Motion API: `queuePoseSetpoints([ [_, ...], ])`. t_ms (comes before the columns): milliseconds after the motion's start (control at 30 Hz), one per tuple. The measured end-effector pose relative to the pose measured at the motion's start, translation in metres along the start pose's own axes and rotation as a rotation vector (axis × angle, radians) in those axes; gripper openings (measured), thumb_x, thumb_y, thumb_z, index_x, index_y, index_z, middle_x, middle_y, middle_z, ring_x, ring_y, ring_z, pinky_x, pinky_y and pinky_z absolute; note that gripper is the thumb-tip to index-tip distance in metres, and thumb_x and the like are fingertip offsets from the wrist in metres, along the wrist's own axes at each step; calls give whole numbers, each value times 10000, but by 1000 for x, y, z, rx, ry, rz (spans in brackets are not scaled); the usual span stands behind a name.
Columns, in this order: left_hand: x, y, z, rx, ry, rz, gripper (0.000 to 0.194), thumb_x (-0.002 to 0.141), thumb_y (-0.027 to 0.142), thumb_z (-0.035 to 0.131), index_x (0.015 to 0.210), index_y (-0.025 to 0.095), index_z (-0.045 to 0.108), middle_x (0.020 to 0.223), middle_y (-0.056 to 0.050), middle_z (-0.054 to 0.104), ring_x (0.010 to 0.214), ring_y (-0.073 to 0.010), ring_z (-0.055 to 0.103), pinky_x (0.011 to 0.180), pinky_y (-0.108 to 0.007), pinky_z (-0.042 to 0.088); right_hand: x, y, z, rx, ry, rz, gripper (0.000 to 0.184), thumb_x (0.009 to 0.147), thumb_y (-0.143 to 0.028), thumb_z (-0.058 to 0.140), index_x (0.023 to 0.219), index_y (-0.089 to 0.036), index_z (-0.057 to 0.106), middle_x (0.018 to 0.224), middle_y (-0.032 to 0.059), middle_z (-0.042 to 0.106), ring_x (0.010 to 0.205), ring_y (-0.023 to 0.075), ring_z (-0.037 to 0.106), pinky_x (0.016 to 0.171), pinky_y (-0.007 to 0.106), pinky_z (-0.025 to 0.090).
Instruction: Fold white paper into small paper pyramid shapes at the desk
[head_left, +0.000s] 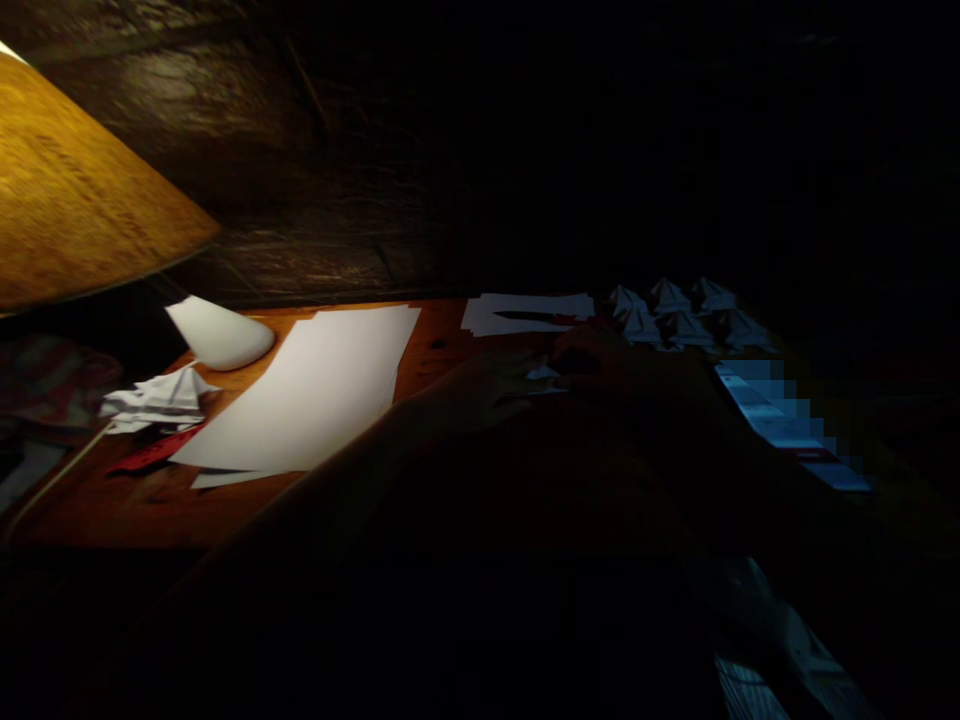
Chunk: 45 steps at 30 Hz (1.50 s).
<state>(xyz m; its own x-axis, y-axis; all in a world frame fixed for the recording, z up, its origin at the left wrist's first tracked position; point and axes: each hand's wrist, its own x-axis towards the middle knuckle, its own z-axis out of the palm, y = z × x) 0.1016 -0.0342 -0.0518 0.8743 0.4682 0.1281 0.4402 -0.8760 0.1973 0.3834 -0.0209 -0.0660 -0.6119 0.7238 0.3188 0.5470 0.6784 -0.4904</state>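
A small folded white paper (545, 374) lies low over the table, between my two hands. My left hand (491, 388) has its fingers on the paper's left side, holding it. From the right, the bent fingers of my right hand (592, 358) grip the same paper. Deep shadow covers both hands, so single fingertips are hard to make out. Just behind them, a knife (525, 317) with a dark blade and red handle rests on a stack of smaller white paper (487, 303). Several folded paper shapes (671, 298) with pointed tops stand in two rows beyond my right hand.
Large white sheets (315, 380) cover the wooden table's (431, 345) left part. Beside them are a white lamp base (221, 335), a crumpled-looking folded paper (161, 400) and a red object (154, 452). A yellow lampshade (90, 200) hangs at upper left. A lit screen (772, 415) lies right.
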Motion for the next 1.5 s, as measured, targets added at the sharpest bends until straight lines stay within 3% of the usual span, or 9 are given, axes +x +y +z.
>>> queuePoseSetpoints([
  [167,-1,1,-4,23,-47,10,475,1052,292,540,1523,338,502,1667,-38,383,1572,-264,290,1251,-537,299,0,2,1,-14,-22,20,324,890,-446,707,1134,-234,690,1268,128,666,1192,330,602,1046,563,473],
  [333,-1,1,-6,9,-11,45,453,1050,268,544,1496,344,538,1633,-54,439,1537,-277,357,1224,-557,348,-1,-1,-2,6,-24,3,295,909,-432,691,1143,-253,689,1274,114,663,1213,330,594,1054,554,475],
  [500,-1,3,-8,6,20,58,436,1061,292,528,1497,302,534,1633,-87,435,1516,-281,391,1208,-542,376,-2,-7,-7,8,-46,-5,380,883,-481,731,1178,-247,683,1289,115,659,1235,327,590,1082,553,457],
  [933,-7,-2,-3,15,-115,1,558,1061,281,528,1591,369,377,1725,-28,223,1609,-324,138,1267,-609,218,-3,0,-6,3,-65,-23,373,904,-466,711,1197,-240,666,1325,110,645,1255,309,586,1094,554,449],
  [1200,-4,2,-8,-13,-117,-2,501,1069,334,521,1562,337,432,1713,-39,276,1601,-320,177,1274,-592,214,-3,-3,-8,12,-89,8,339,886,-432,731,1188,-282,697,1350,104,624,1317,333,545,1121,582,421],
  [1333,-3,4,-6,-40,-55,-9,460,1050,374,563,1505,332,516,1672,-60,368,1554,-313,307,1248,-555,306,-3,-5,-3,18,-23,28,303,876,-429,744,1137,-281,705,1309,93,635,1297,311,560,1113,563,437],
  [1500,-6,4,-4,-36,-31,-38,463,1031,398,595,1488,351,539,1724,-56,240,1589,-351,200,1256,-603,262,-4,-10,4,-45,9,23,304,898,-470,707,1105,-246,715,1299,112,638,1245,317,580,1076,546,468],
])
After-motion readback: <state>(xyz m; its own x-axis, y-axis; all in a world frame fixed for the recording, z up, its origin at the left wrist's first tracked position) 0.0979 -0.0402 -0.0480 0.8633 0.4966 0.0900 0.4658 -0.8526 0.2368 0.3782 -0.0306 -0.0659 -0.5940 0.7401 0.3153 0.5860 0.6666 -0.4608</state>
